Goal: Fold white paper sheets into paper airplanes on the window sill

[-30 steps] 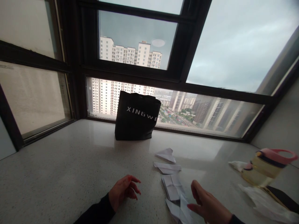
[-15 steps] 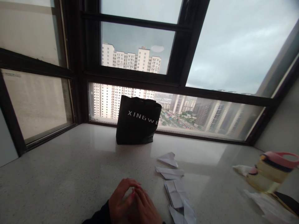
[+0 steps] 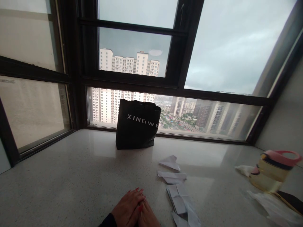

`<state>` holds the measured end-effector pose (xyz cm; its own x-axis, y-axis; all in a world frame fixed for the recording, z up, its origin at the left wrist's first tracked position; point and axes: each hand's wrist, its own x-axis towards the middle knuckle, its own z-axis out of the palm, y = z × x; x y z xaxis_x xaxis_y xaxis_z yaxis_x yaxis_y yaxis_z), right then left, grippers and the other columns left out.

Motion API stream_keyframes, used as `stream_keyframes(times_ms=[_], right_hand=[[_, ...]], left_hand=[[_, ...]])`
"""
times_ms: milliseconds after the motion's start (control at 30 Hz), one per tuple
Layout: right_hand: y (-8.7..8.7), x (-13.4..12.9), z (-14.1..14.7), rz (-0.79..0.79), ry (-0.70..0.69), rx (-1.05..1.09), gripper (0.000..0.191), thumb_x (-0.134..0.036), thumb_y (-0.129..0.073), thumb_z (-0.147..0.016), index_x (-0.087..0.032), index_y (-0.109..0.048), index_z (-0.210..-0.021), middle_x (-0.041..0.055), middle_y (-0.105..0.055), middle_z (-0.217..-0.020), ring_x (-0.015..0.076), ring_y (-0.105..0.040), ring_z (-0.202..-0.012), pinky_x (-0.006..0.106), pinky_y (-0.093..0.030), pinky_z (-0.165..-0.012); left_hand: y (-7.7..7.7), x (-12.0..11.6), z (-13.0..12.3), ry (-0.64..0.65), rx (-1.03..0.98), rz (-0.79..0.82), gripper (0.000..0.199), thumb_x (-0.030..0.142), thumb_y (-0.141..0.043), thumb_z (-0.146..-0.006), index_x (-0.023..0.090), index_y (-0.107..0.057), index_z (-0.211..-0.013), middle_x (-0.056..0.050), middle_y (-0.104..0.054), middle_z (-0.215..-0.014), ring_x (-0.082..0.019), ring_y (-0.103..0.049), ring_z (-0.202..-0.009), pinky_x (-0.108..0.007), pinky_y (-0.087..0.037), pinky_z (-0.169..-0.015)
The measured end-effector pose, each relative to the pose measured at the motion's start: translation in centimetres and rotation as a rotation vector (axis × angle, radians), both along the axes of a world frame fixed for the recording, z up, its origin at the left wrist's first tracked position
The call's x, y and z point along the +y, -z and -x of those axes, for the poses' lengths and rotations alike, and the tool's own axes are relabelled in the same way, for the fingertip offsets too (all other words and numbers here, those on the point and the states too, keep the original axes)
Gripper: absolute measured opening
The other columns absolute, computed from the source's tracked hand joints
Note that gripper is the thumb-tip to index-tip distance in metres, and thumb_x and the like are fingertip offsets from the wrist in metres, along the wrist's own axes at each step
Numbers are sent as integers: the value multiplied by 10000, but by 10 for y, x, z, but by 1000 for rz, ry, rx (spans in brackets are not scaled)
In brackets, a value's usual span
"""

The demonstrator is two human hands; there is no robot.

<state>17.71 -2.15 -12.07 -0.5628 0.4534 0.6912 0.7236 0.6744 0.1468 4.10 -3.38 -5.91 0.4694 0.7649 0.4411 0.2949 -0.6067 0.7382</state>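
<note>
My left hand [image 3: 126, 205] and my right hand [image 3: 148, 213] meet at the bottom of the head view, over the pale speckled counter [image 3: 78, 186]. The fingers of both are drawn together and touch at the tips, with red nails showing. Nothing can be seen held in either, though the undersides of the hands are hidden. Just right of them lie folded white papers in a column: a pointed piece [image 3: 169, 163] farthest away, a long narrow piece [image 3: 172, 177], a squarish creased piece [image 3: 178, 198], and another folded piece [image 3: 181, 219] cut off by the lower edge.
A black bag [image 3: 138, 126] with white lettering stands upright by the window. To the right are a bottle [image 3: 272, 173] with a pink lid and handle, a crumpled white wrapper [image 3: 267, 205] and a dark flat item [image 3: 292, 201]. Dark window frames [image 3: 175, 85] border the counter.
My hands have drawn closer together; the gap between the left thumb and fingers has closed. The camera view has shifted slightly. Papers, bag and bottle stay in place.
</note>
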Motion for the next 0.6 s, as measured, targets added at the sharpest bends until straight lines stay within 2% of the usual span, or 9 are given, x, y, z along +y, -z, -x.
stream_keyframes(times_ms=[100, 167, 267, 400, 500, 600], right_hand=[[6, 1, -1, 11, -46, 36, 525, -167, -378, -815, -108, -166, -1291, 102, -610, -1012, 229, -584, -836, 317, -490, -662], [10, 1, -2, 59, -78, 59, 546, -179, -391, -815, -128, -139, -1297, 93, -607, -1020, 232, -578, -842, 337, -469, -712], [13, 0, -2, 131, -87, 63, 524, -163, -404, -809, -169, -189, -1288, 76, -605, -1028, 233, -577, -853, 361, -435, -776], [13, -3, 0, 140, -38, 42, 458, -130, -398, -806, -157, -298, -1252, 95, -613, -1011, 237, -592, -840, 349, -473, -709], [6, -10, 5, 177, -1, 38, 437, -111, -400, -799, -141, -341, -1231, 114, -604, -1025, 248, -583, -869, 354, -484, -698], [-6, -22, 11, 262, 93, 69, 442, -77, -374, -796, -140, -340, -1233, 131, -579, -1061, 263, -557, -924, 385, -475, -728]], left_hand=[[3, 0, -2, -3, -18, 8, 314, 367, -345, -808, 280, -550, -1029, -22, -515, -1156, -215, -376, -1108, -349, -166, -982], [4, -1, -4, -19, -16, 6, 311, 371, -342, -808, 279, -560, -1009, -17, -513, -1157, -214, -377, -1105, -348, -160, -985], [8, 1, -4, -40, -1, -14, 306, 371, -336, -810, 287, -558, -1005, -10, -519, -1151, -220, -390, -1092, -349, -170, -980], [26, 15, 0, -1, 68, -49, 326, 361, -303, -819, 299, -533, -1043, -17, -524, -1143, -241, -398, -1087, -374, -182, -973], [38, 25, 4, 114, 190, -50, 363, 398, -297, -807, 296, -498, -1091, -37, -497, -1172, -274, -378, -1102, -416, -191, -960], [43, 25, 5, 93, 180, -81, 375, 425, -310, -796, 307, -469, -1114, -31, -478, -1190, -270, -358, -1116, -407, -177, -965]])
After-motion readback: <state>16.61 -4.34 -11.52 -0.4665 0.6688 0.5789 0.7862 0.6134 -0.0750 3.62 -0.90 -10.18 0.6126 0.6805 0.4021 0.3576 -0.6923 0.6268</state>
